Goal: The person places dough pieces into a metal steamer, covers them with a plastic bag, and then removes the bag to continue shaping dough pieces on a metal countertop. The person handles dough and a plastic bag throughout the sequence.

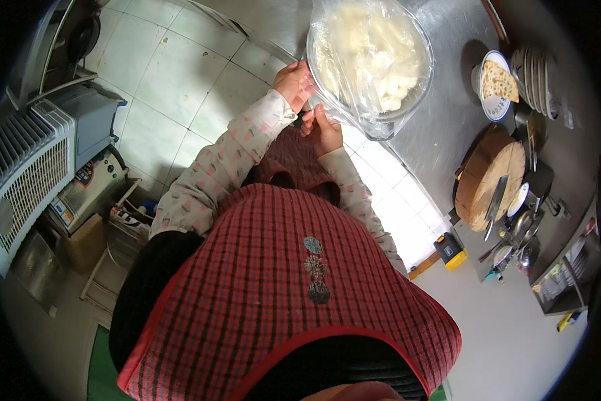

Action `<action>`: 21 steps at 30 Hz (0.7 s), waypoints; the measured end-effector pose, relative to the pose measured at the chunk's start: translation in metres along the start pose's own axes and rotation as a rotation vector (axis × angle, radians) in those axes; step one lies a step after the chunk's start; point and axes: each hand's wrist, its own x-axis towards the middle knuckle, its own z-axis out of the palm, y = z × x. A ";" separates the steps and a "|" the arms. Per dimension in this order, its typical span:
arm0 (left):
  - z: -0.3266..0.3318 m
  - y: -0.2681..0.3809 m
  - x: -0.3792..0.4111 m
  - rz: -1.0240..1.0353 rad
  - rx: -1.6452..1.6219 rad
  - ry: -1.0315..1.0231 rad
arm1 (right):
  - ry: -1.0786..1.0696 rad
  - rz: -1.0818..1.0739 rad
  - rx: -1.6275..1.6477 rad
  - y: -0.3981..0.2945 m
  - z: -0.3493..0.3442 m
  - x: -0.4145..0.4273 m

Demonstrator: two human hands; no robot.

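A round metal bowl point(432, 62) with pale, dough-like pieces point(390, 85) in it stands on the steel counter. Clear plastic film point(350, 55) covers much of the bowl and hangs over its near rim. At the bowl's near left side, my left hand point(294, 85) grips an edge of this film. My right hand point(324, 129) is just below it, thumb and fingers drawn together on the hanging film. Both forearms wear pale patterned sleeves, and a red checked apron fills the lower middle.
Right on the steel counter point(445, 115) are a flatbread piece point(499, 82) on a blue-rimmed dish point(496, 108), stacked plates point(533, 82), and a round wooden chopping block point(485, 175) bearing a cleaver point(497, 198). A grey slatted appliance point(34, 160) stands at left, beyond the tiled floor point(175, 75).
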 end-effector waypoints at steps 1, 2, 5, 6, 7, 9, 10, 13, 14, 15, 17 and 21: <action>-0.003 -0.003 0.006 0.035 -0.029 0.034 | 0.006 0.038 -0.005 -0.002 0.003 -0.001; -0.005 -0.006 0.012 0.039 -0.089 0.180 | 0.014 0.046 0.006 -0.004 0.003 -0.001; -0.002 -0.017 0.022 0.096 -0.180 0.220 | 0.040 0.021 0.093 -0.007 -0.005 -0.003; 0.010 -0.017 0.021 0.103 -0.187 0.297 | 0.030 0.008 0.071 -0.007 -0.011 -0.002; 0.010 -0.028 0.030 0.360 0.113 0.393 | 0.105 0.045 0.038 -0.009 -0.010 -0.001; -0.001 -0.056 0.060 0.840 0.739 0.567 | 0.263 0.115 -0.033 -0.010 -0.009 0.004; 0.003 -0.058 0.067 0.858 0.605 0.530 | 0.324 0.160 -0.047 -0.007 -0.012 0.013; 0.007 -0.055 0.044 0.777 0.890 0.573 | 0.182 0.319 -0.041 -0.013 -0.024 0.023; 0.009 -0.053 0.044 0.744 0.973 0.620 | 0.285 0.349 -0.079 -0.014 -0.021 0.029; 0.007 -0.056 0.043 0.773 0.958 0.617 | 0.270 0.374 -0.085 -0.006 -0.031 0.033; 0.003 -0.061 0.051 0.856 0.917 0.607 | 0.226 0.406 -0.106 0.008 -0.059 0.050; -0.004 -0.057 0.060 0.795 0.680 0.588 | 0.124 0.359 -0.528 -0.034 -0.022 0.022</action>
